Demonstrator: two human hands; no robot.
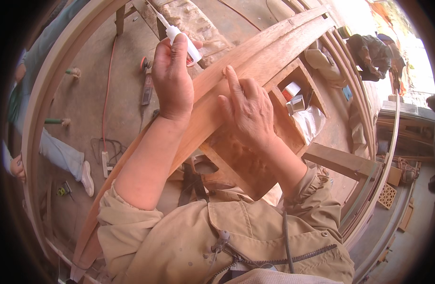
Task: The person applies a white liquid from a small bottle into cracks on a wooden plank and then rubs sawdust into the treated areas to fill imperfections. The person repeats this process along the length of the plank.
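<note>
My left hand (174, 80) is wrapped around a small white squeeze bottle (176, 39) with a long thin nozzle that points up and to the left. Under both hands a long, reddish-brown curved wooden piece (269, 49) runs diagonally from lower left to upper right. My right hand (249, 111) is empty. Its index finger is stretched out with the tip on the wood, beside a small rough spot (224, 72), while the other fingers bend loosely. The thumb stands apart from them.
A wooden box (298, 75) holding small cartons and a plastic bag (311, 120) sits right of the wood. A power tool (146, 87) and red cord (108, 90) lie on the floor. Curved frames rise at both sides. One person (376, 54) bends at far right; another stands left.
</note>
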